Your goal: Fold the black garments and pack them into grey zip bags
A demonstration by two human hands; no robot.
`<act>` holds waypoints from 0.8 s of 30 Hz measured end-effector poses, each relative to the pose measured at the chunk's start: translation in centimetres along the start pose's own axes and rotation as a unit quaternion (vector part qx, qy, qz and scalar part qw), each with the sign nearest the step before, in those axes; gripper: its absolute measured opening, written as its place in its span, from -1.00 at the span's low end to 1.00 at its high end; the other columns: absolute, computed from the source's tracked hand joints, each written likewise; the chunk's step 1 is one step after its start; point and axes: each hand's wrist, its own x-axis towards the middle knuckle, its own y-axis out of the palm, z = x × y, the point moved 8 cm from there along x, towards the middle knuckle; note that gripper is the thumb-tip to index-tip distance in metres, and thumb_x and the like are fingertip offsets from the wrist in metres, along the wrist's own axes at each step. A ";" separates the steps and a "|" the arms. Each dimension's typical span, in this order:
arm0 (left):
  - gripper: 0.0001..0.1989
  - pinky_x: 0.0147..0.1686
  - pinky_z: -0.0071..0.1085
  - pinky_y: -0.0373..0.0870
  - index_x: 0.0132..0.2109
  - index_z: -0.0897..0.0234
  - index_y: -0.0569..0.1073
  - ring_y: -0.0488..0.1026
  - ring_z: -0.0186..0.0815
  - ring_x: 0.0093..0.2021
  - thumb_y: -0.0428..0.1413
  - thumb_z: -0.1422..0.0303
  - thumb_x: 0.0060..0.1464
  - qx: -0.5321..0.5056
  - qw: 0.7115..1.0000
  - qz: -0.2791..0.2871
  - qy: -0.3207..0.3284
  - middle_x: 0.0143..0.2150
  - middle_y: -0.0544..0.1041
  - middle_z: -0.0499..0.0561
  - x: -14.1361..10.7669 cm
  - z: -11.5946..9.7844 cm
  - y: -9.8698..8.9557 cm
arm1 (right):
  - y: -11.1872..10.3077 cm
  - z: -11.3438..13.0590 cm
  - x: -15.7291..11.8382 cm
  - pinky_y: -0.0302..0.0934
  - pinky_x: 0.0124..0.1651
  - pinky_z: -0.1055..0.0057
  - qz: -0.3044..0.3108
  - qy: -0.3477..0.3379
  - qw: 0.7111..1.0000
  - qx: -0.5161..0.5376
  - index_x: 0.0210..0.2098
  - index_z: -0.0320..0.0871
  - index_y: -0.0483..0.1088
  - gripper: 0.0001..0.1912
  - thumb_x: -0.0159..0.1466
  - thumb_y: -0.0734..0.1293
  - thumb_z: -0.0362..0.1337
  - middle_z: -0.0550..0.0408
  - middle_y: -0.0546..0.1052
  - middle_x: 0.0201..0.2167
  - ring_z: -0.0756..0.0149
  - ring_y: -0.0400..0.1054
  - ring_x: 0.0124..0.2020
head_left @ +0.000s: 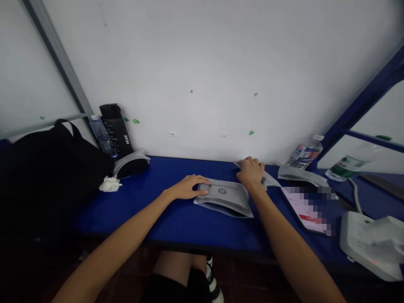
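The left hand point(189, 187) is spread, its thumb and fingers apart and touching the left end of a grey printed pouch point(225, 194). The right hand point(251, 170) has its fingers bent down over a translucent pouch point(271, 180) just beyond the grey one's far right corner; whether it grips anything cannot be told. The grey pouch lies flat on the blue table point(176, 168) between the two forearms, its mouth gaping slightly toward the near edge.

Right of the right forearm lies a lit phone point(304, 212), with another pouch point(301, 173) behind it, a clear bottle point(307, 152) near the wall and a green-labelled bottle point(345, 166) farther right. A white power strip point(362, 242) sits at the near right.

Well to the left are a pouch with something black inside point(131, 163), a crumpled tissue point(110, 184), a black bottle point(119, 136), a transparent bottle point(101, 134) and a large black bag point(53, 168).
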 end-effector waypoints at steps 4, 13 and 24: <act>-0.53 0.59 0.14 -0.03 0.33 -0.01 0.54 0.46 0.00 0.40 0.15 0.01 0.40 0.062 0.995 -0.036 -0.064 0.37 0.55 0.04 -0.2 2.4 -1.5 | -0.1 2.8 -0.5 0.29 0.21 0.02 -0.005 -0.096 0.986 0.134 0.00 -0.13 0.68 -0.58 0.27 0.28 -0.46 -0.17 0.66 0.06 -0.06 0.50 0.11; -0.30 0.57 0.32 -0.30 0.50 -0.02 0.35 0.11 0.11 0.62 0.15 -0.09 0.32 0.052 0.984 0.001 -0.168 0.59 0.28 0.14 -2.8 7.6 -4.1 | 2.5 14.0 -7.9 -0.22 0.59 -0.28 0.137 -0.202 0.956 0.165 0.54 -0.15 0.24 -0.02 0.41 0.23 0.40 -0.28 0.21 0.58 -0.28 0.00 0.60; -0.17 0.54 0.38 -0.26 0.50 -0.07 0.35 0.05 0.20 0.64 0.28 -0.15 0.17 0.019 0.984 0.031 -0.172 0.61 0.24 0.15 -2.8 7.5 -3.9 | 3.8 13.6 -8.2 -0.68 0.53 -0.50 0.173 -0.141 0.961 0.161 0.60 -0.09 0.11 0.21 0.26 0.15 0.61 -0.27 -0.10 0.68 -0.35 -0.39 0.67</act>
